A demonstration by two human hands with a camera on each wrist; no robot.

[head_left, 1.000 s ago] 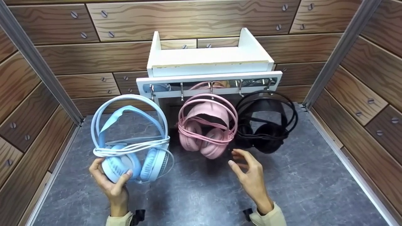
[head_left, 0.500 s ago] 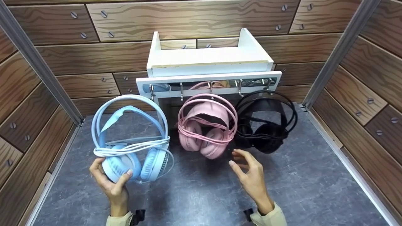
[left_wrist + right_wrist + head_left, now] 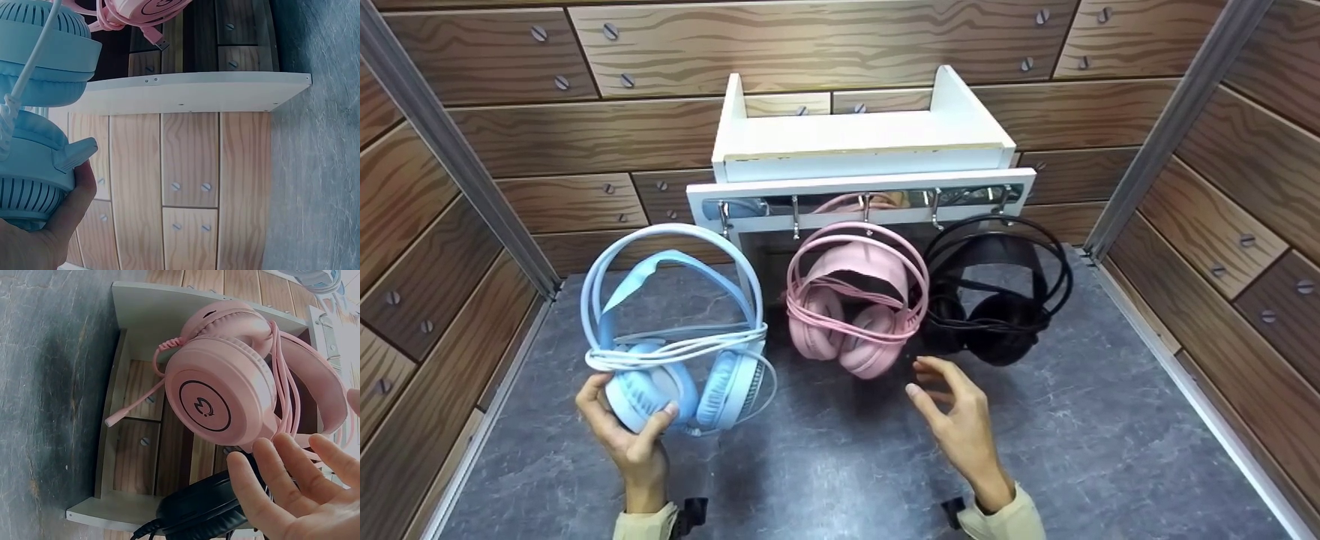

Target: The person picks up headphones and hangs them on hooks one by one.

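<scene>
My left hand [image 3: 631,442] grips the left ear cup of the light-blue headphones [image 3: 727,390], thumb across its front and fingers behind. Their double headband stands upright before the left end of the white hook rack [image 3: 825,225], and a pale cable wraps across them. In the left wrist view, the hand [image 3: 70,214] curls round the blue ear cup [image 3: 34,152]. Pink headphones [image 3: 870,352] hang at the middle hook, and black headphones [image 3: 1001,330] hang to their right. My right hand [image 3: 960,420] is held below these two, fingers relaxed, holding nothing.
Metal hooks line the rack's front below a white shelf [image 3: 862,131]. Wood-patterned walls [image 3: 825,41] rise at the back and both sides. The grey marbled surface [image 3: 825,480] spreads below. A thin pink microphone boom [image 3: 135,402] sticks out from the pink headphones.
</scene>
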